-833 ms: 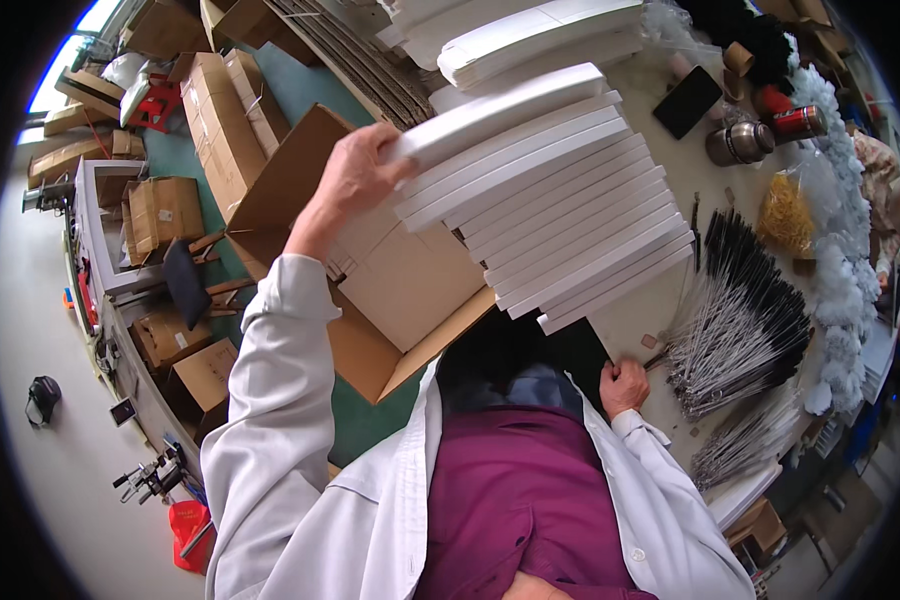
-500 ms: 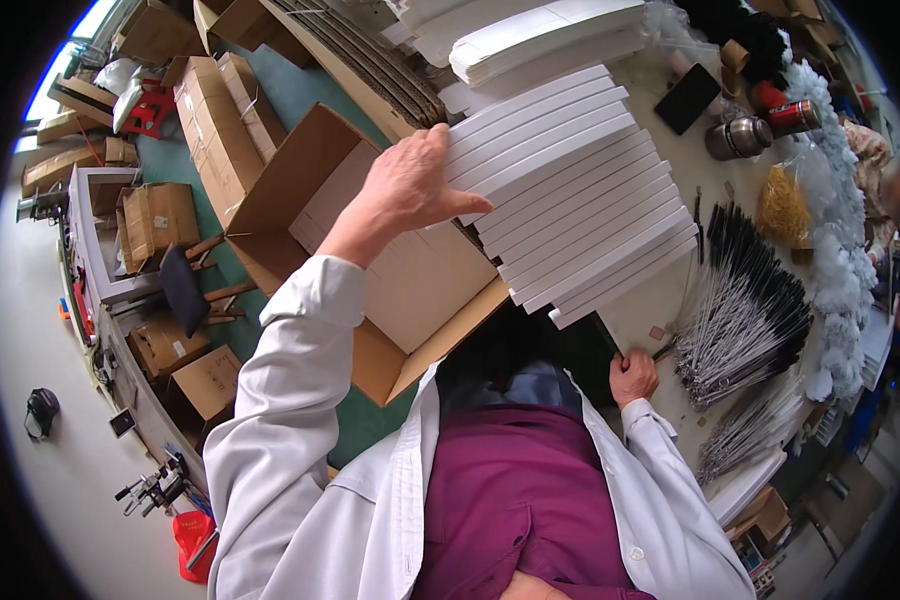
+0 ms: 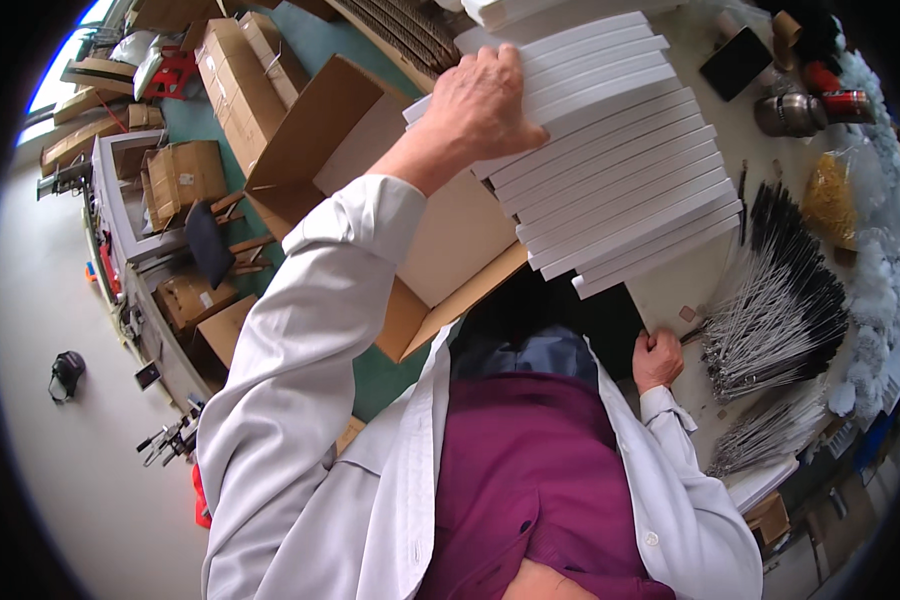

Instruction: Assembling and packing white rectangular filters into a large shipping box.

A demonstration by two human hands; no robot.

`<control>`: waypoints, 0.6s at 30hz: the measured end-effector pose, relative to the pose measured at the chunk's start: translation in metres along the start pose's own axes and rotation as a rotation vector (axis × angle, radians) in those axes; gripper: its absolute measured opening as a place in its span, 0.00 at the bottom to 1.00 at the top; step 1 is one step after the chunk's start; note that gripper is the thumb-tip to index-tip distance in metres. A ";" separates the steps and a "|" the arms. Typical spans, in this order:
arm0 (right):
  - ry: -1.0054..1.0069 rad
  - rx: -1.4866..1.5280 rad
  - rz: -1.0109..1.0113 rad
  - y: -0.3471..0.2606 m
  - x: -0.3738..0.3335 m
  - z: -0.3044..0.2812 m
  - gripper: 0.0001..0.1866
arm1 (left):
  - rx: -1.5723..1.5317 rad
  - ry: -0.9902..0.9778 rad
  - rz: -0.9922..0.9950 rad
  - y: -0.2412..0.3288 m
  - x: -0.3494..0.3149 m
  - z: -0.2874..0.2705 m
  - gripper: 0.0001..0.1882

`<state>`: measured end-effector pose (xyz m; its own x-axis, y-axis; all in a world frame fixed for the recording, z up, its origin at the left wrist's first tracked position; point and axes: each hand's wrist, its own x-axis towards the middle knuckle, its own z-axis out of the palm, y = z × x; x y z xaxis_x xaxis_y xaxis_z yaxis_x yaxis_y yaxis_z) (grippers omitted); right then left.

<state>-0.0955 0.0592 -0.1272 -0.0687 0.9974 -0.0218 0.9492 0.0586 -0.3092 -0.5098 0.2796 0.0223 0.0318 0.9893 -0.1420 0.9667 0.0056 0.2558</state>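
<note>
A long row of slim white boxes lies packed side by side on the table. My left hand reaches over the left ends of the far boxes, its fingers bent over them and the thumb against their near side. The fingertips are partly hidden. One white end pokes out left of that hand. Below my left forearm stands an open brown carton with a pale inner wall. My right hand is closed on the near edge of the table, beside a bundle of thin wire stems with black tips.
A steel flask, a red can and a dark phone-like slab stand or lie at the back right. Yellow pieces in a clear bag sit near white fluffy garland. Several closed cartons and a stool occupy the left floor.
The whole view has shifted, so things sit higher and farther right. My left hand has moved farther over the white boxes, its fingers more bent. My right hand stays at the table edge.
</note>
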 end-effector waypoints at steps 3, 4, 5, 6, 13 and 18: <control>0.000 0.026 -0.012 0.002 0.000 0.001 0.15 | -0.004 0.041 0.012 -0.005 0.003 0.005 0.39; -0.004 0.028 -0.014 0.005 -0.002 0.001 0.15 | -0.006 0.041 0.018 -0.004 0.005 0.005 0.38; -0.007 0.030 -0.018 0.007 -0.002 0.001 0.15 | -0.009 0.043 0.024 -0.005 0.006 0.005 0.38; -0.012 0.034 -0.022 0.008 -0.002 0.001 0.15 | -0.006 0.041 0.017 -0.007 0.006 0.003 0.38; -0.018 0.027 -0.026 0.012 -0.005 0.005 0.15 | -0.433 0.067 -0.064 -0.023 -0.020 -0.031 0.44; 0.009 -0.034 0.006 0.012 -0.007 0.007 0.15 | -0.637 0.100 -0.169 -0.059 -0.085 -0.053 0.49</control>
<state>-0.0858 0.0530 -0.1370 -0.0604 0.9981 -0.0152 0.9593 0.0538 -0.2771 -0.5829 0.2034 0.0703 -0.1600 0.9759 -0.1482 0.6163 0.2161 0.7573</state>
